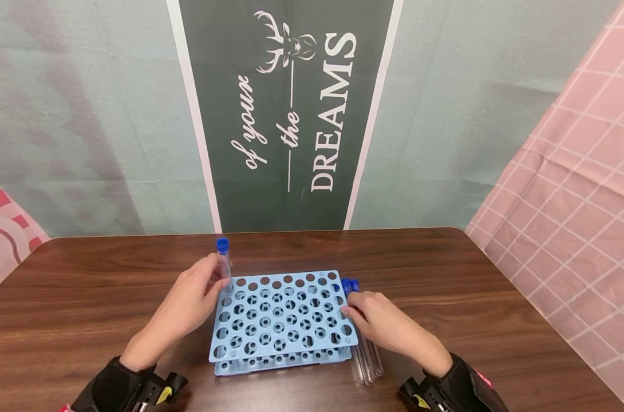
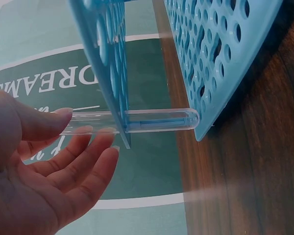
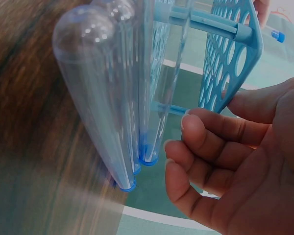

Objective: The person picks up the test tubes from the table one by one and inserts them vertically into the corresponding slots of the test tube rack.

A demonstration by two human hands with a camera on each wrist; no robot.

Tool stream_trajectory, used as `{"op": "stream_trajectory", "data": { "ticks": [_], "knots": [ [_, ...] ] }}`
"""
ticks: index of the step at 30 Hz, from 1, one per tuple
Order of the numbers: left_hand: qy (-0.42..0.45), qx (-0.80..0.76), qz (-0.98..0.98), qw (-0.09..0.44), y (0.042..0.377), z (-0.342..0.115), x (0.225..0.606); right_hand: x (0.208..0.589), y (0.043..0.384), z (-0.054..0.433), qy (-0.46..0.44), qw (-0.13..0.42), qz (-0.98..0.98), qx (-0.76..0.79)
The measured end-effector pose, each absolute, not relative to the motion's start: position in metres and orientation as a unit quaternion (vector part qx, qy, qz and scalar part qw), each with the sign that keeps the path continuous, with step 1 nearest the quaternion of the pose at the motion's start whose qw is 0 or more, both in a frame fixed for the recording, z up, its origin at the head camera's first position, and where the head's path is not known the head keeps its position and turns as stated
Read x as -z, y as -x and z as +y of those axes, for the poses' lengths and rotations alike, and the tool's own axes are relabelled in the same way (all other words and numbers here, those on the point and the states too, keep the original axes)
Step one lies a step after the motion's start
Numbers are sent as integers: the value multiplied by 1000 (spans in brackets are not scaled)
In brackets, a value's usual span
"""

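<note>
A clear test tube with a blue cap stands in the far left corner hole of a light blue test tube rack. My left hand pinches this tube between thumb and fingers above the top plate. In the left wrist view, the tube's rounded end reaches the lower plate. My right hand grips the rack's right edge, thumb on top and index finger beneath. Several capped test tubes lie on the table beside the rack, partly under the right hand.
The brown wooden table carries the rack and tubes. Behind it hangs a green cloth with white lettering. A pink checked cloth hangs on the right. Black wrist straps circle both wrists.
</note>
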State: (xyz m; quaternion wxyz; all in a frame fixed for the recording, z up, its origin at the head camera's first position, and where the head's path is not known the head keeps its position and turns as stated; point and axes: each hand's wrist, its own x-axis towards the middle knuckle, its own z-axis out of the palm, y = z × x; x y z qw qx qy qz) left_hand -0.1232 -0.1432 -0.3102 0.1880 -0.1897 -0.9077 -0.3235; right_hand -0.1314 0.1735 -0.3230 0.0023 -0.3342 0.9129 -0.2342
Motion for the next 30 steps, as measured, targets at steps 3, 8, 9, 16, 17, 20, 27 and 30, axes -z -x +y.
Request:
{"op": "stream_trajectory", "data": {
  "ticks": [3,8,9,16,17,20,27,30],
  "knots": [
    [189,324,-908,188,123,-143,311,323,132,174,335,1,913,234],
    [190,326,-907,189,124,-143,311,323,131,173,335,-1,914,230],
    [190,327,-907,188,124,-143,311,324,131,174,335,-1,913,230],
    [183,330,-908,184,123,-144,312,322,131,174,344,-5,909,235],
    [181,331,-908,183,123,-144,312,322,131,174,344,-5,909,235],
    [175,333,-909,180,123,-144,312,322,131,174,343,-6,910,234],
    [173,335,-909,176,123,-144,312,322,131,174,342,-9,910,232],
    [171,337,-909,173,122,-144,312,322,131,174,341,-7,910,234]
  ]
}}
